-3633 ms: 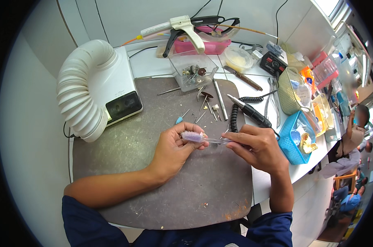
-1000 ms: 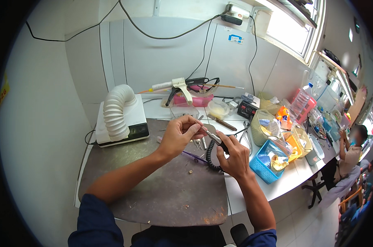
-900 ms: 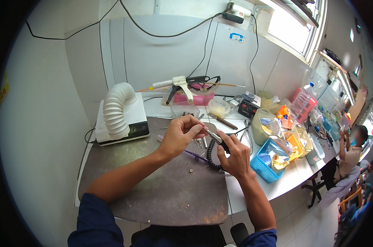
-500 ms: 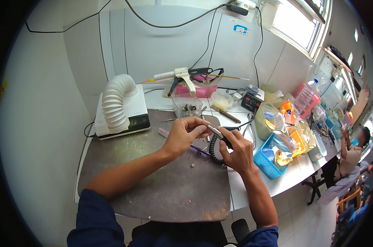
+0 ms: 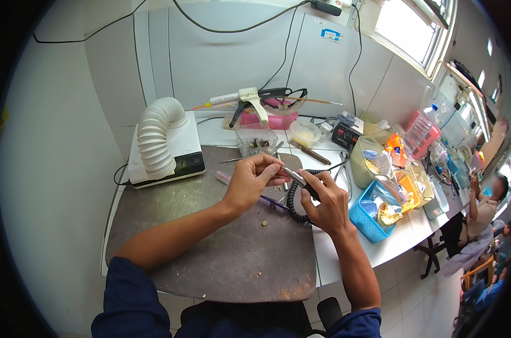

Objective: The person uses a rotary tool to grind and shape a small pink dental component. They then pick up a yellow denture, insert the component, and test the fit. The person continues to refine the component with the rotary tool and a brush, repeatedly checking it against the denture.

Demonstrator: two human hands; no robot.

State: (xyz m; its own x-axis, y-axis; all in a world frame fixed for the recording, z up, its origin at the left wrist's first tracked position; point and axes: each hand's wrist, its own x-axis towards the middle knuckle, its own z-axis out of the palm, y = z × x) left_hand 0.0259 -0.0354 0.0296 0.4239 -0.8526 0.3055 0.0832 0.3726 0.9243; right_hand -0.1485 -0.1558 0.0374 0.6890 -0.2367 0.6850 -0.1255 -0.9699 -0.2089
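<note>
A silver-and-black rotary handpiece [image 5: 294,177] is in my right hand [image 5: 328,204], whose fingers wrap round its dark rear part. Its slim metal end points up and left, toward my left hand [image 5: 254,181]. The fingertips of my left hand are pinched together at the tip of the handpiece; whatever they hold is too small and covered to make out. Below the hands, a coiled black cord [image 5: 292,204] lies on the dark grey work mat [image 5: 210,253]. A purple pen-like tool [image 5: 273,203] and a small tan piece [image 5: 264,223] also rest there.
A white machine with a ribbed hose [image 5: 157,138] stands at the left. Behind my hands are a clear box of small parts [image 5: 256,141], a caulking-type gun [image 5: 250,102] and a black control box [image 5: 344,135]. A blue basket [image 5: 371,221] is at right; a seated person [image 5: 483,208] works beyond.
The handpiece has tilted slightly and its metal end shows more plainly. My right hand's fingers have shifted a little; my left hand keeps its pinch. The whole view has moved slightly.
</note>
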